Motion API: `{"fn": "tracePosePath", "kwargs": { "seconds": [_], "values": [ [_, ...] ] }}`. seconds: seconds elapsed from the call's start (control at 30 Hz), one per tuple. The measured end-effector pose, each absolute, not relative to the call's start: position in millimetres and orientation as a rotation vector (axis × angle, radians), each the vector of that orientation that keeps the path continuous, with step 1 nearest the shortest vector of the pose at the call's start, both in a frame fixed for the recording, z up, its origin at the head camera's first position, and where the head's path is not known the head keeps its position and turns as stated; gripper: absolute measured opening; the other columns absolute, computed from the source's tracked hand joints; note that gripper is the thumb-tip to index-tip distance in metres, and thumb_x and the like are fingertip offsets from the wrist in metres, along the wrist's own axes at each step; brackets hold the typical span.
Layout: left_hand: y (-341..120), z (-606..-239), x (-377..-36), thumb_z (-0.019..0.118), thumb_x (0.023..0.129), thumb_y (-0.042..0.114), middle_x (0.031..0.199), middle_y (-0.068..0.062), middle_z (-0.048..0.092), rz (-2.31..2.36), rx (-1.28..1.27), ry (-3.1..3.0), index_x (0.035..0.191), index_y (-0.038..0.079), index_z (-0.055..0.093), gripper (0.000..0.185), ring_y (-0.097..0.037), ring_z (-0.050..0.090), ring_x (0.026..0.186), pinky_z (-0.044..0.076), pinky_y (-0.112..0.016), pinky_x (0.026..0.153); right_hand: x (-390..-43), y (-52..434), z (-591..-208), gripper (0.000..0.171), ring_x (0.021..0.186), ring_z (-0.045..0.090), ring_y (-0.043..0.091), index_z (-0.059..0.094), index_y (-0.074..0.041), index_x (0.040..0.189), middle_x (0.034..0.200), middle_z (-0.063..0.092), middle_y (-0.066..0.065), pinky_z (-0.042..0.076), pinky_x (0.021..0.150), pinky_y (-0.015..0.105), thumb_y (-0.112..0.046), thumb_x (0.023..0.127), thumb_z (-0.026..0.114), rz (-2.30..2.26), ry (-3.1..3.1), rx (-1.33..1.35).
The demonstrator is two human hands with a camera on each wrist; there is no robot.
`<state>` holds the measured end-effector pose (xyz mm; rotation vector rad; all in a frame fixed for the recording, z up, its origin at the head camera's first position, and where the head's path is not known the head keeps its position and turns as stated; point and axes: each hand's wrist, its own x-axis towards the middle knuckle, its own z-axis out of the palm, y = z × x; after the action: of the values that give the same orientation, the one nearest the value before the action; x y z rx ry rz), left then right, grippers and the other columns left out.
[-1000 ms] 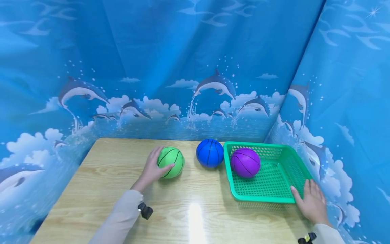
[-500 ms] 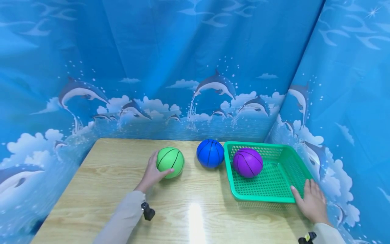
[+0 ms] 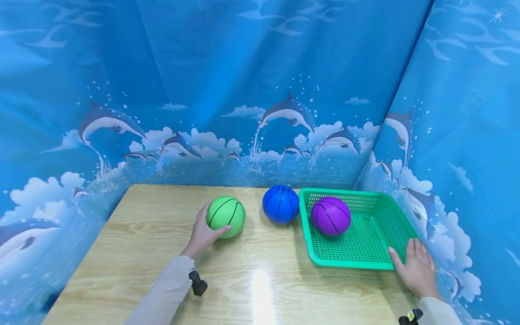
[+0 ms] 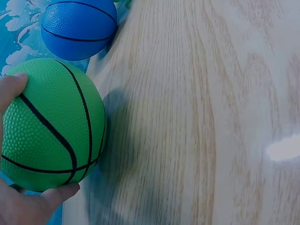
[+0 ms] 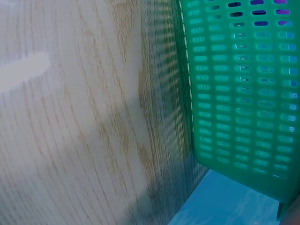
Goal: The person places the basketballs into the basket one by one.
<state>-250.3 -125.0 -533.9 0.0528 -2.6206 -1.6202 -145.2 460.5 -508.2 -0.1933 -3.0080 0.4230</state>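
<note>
My left hand [image 3: 212, 222] grips a green ball [image 3: 226, 216] with black seams, left of the table's middle. In the left wrist view a finger [image 4: 10, 86] lies over the green ball [image 4: 52, 124] and the thumb curls under it. A blue ball [image 3: 280, 204] sits just to the right, against a green mesh basket [image 3: 353, 264]. Inside the basket lies a purple ball [image 3: 331, 215]. My right hand [image 3: 413, 266] rests flat with straight fingers on the basket's near right corner.
The wooden table [image 3: 260, 289] is closed in by blue dolphin-print curtains [image 3: 260, 113] at the back and on both sides. The right wrist view shows the basket's wall [image 5: 239, 93] standing on the table [image 5: 70, 117]. The blue ball [image 4: 78, 28] lies beyond the green one.
My left hand has closed further round the green ball and shifted it slightly left. The purple ball has rolled a little to the right in the basket. The right hand has stayed put.
</note>
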Motion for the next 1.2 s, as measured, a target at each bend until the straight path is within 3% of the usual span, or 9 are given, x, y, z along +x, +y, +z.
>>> {"fn": "tracePosePath", "kwargs": {
  "seconds": [0.37, 0.63, 0.9, 1.2],
  "values": [
    [-124.5, -529.0, -246.8, 0.087, 0.064, 0.044, 0.154, -0.017, 0.026, -1.658, 0.115, -2.559, 0.153, 0.022, 0.022, 0.112, -0.045, 0.038, 0.131, 0.04, -0.062, 0.097, -143.6, 462.1, -508.6, 0.083, 0.134, -0.001, 0.06, 0.0, 0.021, 0.142, 0.145, -0.001, 0.045, 0.006, 0.101, 0.074, -0.047, 0.103, 0.028, 0.407, -2.992, -0.162],
    [-108.5, -493.0, -246.7, 0.087, 0.061, 0.049, 0.154, -0.011, 0.029, -1.751, 0.068, -2.474, 0.151, 0.032, 0.024, 0.112, -0.041, 0.042, 0.129, 0.045, -0.058, 0.094, -140.5, 462.1, -507.8, 0.084, 0.134, -0.003, 0.06, -0.001, 0.021, 0.142, 0.145, -0.002, 0.045, 0.004, 0.101, 0.074, -0.047, 0.102, 0.029, 0.428, -2.993, -0.168],
    [-58.0, -447.8, -241.2, 0.089, 0.064, 0.038, 0.152, -0.006, 0.031, -1.806, -0.166, -2.38, 0.149, 0.041, 0.025, 0.106, -0.037, 0.047, 0.126, 0.053, -0.051, 0.085, -142.5, 459.6, -504.3, 0.084, 0.134, -0.003, 0.06, -0.001, 0.021, 0.142, 0.145, -0.002, 0.045, 0.005, 0.101, 0.074, -0.047, 0.102, 0.029, 0.43, -3.001, -0.167],
    [14.0, -427.1, -238.8, 0.089, 0.062, 0.041, 0.154, 0.0, 0.028, -1.739, -0.504, -2.425, 0.148, 0.044, 0.025, 0.107, -0.034, 0.039, 0.133, 0.047, -0.054, 0.092, -144.7, 460.0, -505.1, 0.086, 0.133, -0.002, 0.061, -0.002, 0.022, 0.141, 0.144, -0.003, 0.046, 0.005, 0.101, 0.074, -0.048, 0.102, 0.028, 0.428, -3.015, -0.175]
  ]
}}
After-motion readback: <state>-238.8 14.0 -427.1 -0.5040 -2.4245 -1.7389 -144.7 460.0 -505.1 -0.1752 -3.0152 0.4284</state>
